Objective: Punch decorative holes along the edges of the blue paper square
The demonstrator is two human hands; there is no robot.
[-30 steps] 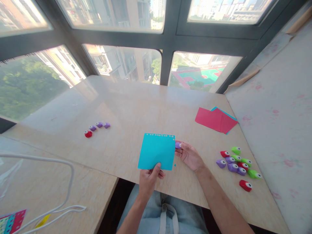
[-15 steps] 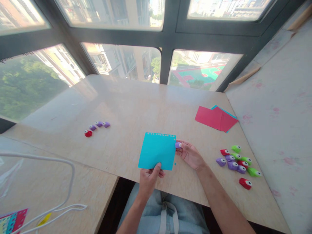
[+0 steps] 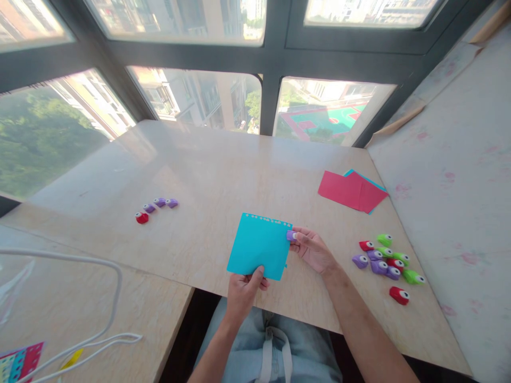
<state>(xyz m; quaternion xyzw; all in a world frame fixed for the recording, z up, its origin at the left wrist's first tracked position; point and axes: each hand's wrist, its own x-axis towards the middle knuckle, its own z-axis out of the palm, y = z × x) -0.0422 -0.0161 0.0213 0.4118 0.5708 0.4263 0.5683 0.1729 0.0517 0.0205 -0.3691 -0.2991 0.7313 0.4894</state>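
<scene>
My left hand [image 3: 245,287] pinches the near edge of a turquoise paper square [image 3: 259,244], holding it just above the table. A row of small punched holes runs along the paper's far edge. My right hand [image 3: 315,250] grips a small purple paper punch [image 3: 291,235] that is set on the paper's right edge, near the top corner. Both hands are closed on what they hold.
A heap of several red, green and purple punches [image 3: 385,263] lies to the right. Red and turquoise sheets [image 3: 351,190] lie at the back right. A short row of purple and red punches [image 3: 155,207] sits to the left. White cord [image 3: 99,298] loops over the near-left table.
The paper has tilted slightly clockwise and shifted a little right. My right hand with the punch stays on the right edge. The camera dipped slightly.
</scene>
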